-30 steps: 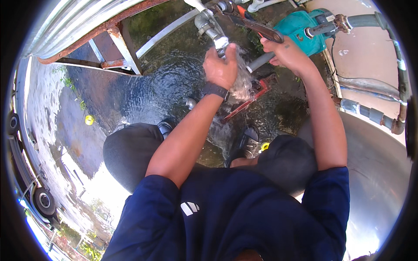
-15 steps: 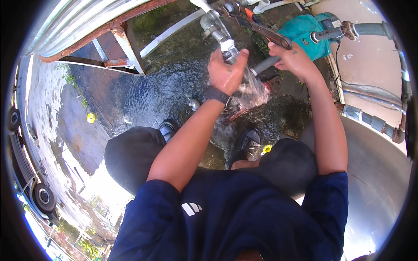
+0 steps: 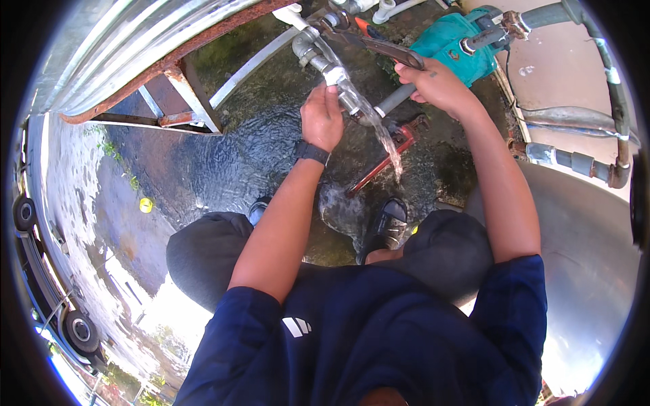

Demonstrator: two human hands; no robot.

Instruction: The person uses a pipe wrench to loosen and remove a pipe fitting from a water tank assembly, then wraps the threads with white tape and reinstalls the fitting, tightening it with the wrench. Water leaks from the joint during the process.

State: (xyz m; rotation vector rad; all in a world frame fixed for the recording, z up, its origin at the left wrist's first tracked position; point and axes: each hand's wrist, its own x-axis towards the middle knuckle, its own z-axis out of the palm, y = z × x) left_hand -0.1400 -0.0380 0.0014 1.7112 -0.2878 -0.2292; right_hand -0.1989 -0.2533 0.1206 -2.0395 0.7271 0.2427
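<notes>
Upper middle of frame: grey pipe run [image 3: 313, 57], elbow at its top, white-wrapped joint [image 3: 333, 76] lower down, its lower end near the grey pump pipe [image 3: 397, 99]. Left hand [image 3: 321, 120] at the joint's lower side, thumb along the pipe, seemingly to steady it from below; fingers mostly hidden, so cannot tell whether they close fully around it. Right hand [image 3: 437, 88] wrapped firmly around the end of a dark wrench [image 3: 393, 51], far out on the handle, presumably for leverage; its head lies up by the pipes, but whether it bites on one is unclear. Clear water [image 3: 384, 130] runs in a slanting rope past the left thumb, down to the wet ground. Red pipe wrench [image 3: 387, 161] lies aslant on that ground, between the knees and the pump, likely put there to be within reach. Pump [image 3: 453, 51], upper right: teal, rounded, painted casing, joined to grey pipe with a rust-brown coupling. Pipes smooth, dull, plastic-looking; the joint's wrap bright and pale. Upper left, corrugated sheet [image 3: 128, 51] over a rusted angular metal frame [image 3: 193, 95]. Lower right, curved steel-like surface [image 3: 575, 264], smooth and softly reflective. Yellow ring-shaped piece [image 3: 145, 205] on mottled, rough concrete, left of frame.
</notes>
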